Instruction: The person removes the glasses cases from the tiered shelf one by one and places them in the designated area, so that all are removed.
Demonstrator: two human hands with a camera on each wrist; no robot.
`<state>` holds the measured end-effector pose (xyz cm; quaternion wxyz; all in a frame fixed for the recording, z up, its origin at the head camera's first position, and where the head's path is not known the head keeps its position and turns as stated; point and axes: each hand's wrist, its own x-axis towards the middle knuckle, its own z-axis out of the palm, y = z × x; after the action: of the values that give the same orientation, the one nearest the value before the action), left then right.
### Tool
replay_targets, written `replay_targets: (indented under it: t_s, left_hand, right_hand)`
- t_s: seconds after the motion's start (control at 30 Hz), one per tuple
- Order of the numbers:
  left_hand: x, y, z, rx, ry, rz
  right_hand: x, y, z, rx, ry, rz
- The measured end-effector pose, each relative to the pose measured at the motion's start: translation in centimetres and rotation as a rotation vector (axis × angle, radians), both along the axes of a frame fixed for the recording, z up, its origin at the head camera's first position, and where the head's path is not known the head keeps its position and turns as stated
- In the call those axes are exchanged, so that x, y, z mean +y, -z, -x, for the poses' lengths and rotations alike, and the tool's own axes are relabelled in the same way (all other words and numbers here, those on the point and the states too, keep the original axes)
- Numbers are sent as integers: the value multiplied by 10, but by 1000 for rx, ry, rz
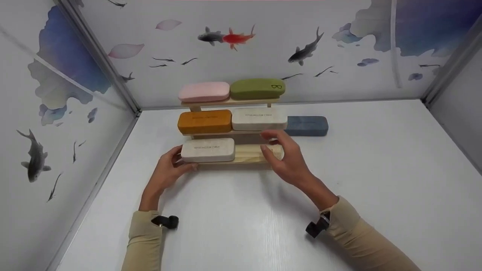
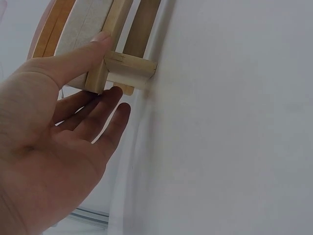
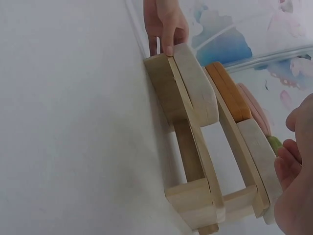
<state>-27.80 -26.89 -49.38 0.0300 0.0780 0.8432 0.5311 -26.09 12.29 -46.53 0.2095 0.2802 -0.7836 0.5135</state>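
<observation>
A three-tier wooden rack holds several glasses cases. My left hand grips the left end of its lowest tier, with the thumb along the front edge and the other fingers around the end, beside a white glasses case. My right hand hovers by the right end of that tier, thumb and fingers curved apart with nothing between them. The middle tier bears an orange glasses case and a second white glasses case. On top sit a pink glasses case and a green glasses case.
A blue glasses case lies behind the rack's right side, partly hidden by the upper white case. White panels printed with fish and petals enclose the white table at the back and sides.
</observation>
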Motion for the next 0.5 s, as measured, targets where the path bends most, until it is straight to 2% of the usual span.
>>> replay_targets:
  t_s: [0.27,0.5]
  left_hand:
    - [-1,2,-1,-7,-3,-11]
    - [0,2,0,15,17,-30]
  right_hand:
    - [-19,9,-4,-164,-98,-103]
    - [-31,12,-2,-279,-118,-105]
